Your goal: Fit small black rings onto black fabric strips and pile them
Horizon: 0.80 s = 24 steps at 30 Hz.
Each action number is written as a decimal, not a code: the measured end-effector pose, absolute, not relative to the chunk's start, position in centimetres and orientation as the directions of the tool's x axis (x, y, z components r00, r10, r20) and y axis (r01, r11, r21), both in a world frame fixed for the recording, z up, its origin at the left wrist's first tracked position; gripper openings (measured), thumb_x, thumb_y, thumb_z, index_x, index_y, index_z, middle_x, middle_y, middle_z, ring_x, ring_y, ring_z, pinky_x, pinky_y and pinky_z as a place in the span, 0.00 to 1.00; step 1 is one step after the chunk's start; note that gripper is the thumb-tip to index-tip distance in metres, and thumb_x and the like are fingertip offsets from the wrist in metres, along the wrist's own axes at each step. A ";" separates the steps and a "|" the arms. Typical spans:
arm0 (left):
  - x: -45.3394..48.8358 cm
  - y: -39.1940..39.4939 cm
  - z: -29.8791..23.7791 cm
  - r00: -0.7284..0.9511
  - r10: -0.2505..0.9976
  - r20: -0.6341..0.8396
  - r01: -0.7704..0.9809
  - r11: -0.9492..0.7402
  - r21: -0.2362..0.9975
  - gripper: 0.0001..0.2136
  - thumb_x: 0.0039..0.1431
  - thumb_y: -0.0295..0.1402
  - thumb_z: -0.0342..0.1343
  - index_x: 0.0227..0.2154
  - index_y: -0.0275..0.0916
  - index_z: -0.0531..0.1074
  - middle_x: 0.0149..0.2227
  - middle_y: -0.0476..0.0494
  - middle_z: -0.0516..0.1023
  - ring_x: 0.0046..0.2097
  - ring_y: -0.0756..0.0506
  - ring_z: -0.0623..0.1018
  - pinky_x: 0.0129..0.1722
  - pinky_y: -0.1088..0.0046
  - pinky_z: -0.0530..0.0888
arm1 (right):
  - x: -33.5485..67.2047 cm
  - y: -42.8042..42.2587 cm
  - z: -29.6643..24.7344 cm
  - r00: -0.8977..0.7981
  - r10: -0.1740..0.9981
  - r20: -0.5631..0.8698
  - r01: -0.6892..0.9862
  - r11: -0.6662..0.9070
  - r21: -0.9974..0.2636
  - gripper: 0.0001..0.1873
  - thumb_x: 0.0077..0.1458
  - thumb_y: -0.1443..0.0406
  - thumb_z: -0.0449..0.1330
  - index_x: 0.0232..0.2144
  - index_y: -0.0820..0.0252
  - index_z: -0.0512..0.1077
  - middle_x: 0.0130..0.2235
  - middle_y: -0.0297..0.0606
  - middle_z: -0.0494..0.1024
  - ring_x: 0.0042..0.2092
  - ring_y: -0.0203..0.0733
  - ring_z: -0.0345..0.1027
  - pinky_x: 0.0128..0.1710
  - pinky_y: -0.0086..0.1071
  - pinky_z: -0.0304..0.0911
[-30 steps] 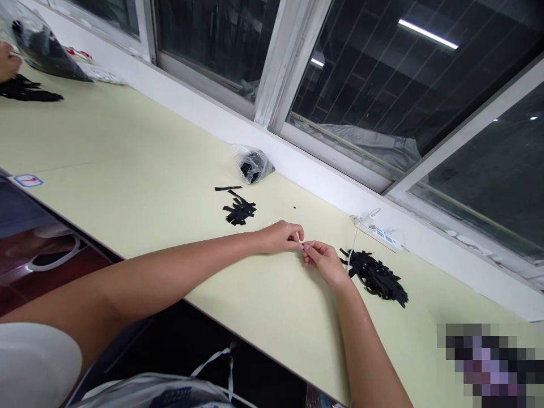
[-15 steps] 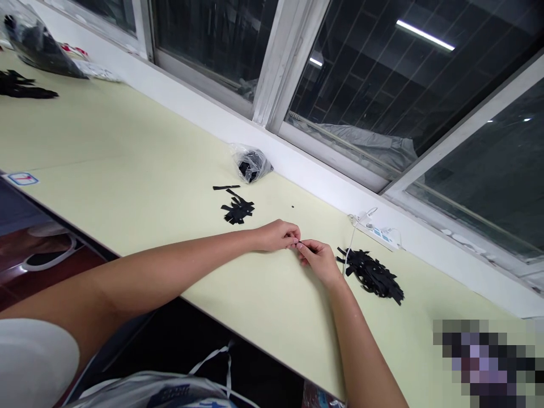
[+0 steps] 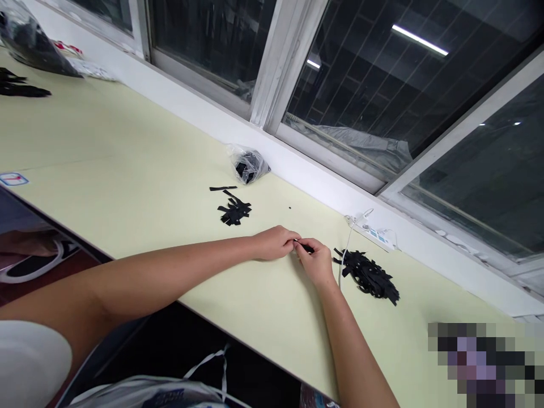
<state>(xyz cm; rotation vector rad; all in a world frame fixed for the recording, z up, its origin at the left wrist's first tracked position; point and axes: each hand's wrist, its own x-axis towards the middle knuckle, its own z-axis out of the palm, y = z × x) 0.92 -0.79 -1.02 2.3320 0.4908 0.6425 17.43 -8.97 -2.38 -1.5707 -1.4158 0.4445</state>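
My left hand (image 3: 274, 242) and my right hand (image 3: 317, 262) meet fingertip to fingertip over the pale yellow table (image 3: 127, 170). Both are pinched on one small black strip (image 3: 306, 248) that shows between them. A heap of similar black strips (image 3: 369, 276) lies just right of my right hand. A smaller pile of black strips (image 3: 233, 211) lies behind my left hand, with one loose strip (image 3: 222, 188) beyond it.
A clear plastic bag with black pieces (image 3: 249, 165) rests against the white window sill. A white power strip with a cable (image 3: 374, 232) lies at the sill behind the heap. More black pieces (image 3: 17, 88) and a bag (image 3: 29, 42) sit at the far left.
Both hands stay joined and have sunk slightly toward the table. The white bit seen between the fingers earlier is gone, and a black strip shows there now. The person's hand at far left has left the view.
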 end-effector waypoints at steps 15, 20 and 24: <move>1.1 -0.1 -1.2 0.791 0.535 0.297 0.189 -0.675 0.713 0.12 0.54 0.26 0.49 0.31 0.36 0.79 0.30 0.47 0.80 0.32 0.48 0.74 0.32 0.74 0.66 | 17.0 -9.3 -2.2 0.079 0.924 0.375 0.654 0.236 -0.719 0.13 0.57 0.60 0.58 0.36 0.58 0.80 0.32 0.39 0.78 0.32 0.40 0.69 0.33 0.33 0.63; 1.1 0.1 -1.2 0.791 0.530 0.305 0.184 -0.681 0.709 0.12 0.54 0.26 0.47 0.27 0.36 0.77 0.28 0.47 0.78 0.31 0.48 0.73 0.32 0.74 0.66 | 16.7 -9.2 -2.2 0.086 0.915 0.394 0.649 0.249 -0.719 0.13 0.57 0.59 0.58 0.36 0.57 0.81 0.31 0.38 0.78 0.32 0.40 0.69 0.33 0.33 0.63; 1.2 0.2 -1.4 0.795 0.531 0.293 0.195 -0.681 0.706 0.11 0.56 0.27 0.46 0.27 0.36 0.74 0.27 0.48 0.76 0.31 0.48 0.72 0.32 0.73 0.65 | 16.7 -9.0 -2.6 0.127 0.923 0.363 0.608 0.217 -0.764 0.13 0.55 0.57 0.60 0.35 0.57 0.81 0.30 0.38 0.78 0.31 0.40 0.69 0.32 0.33 0.63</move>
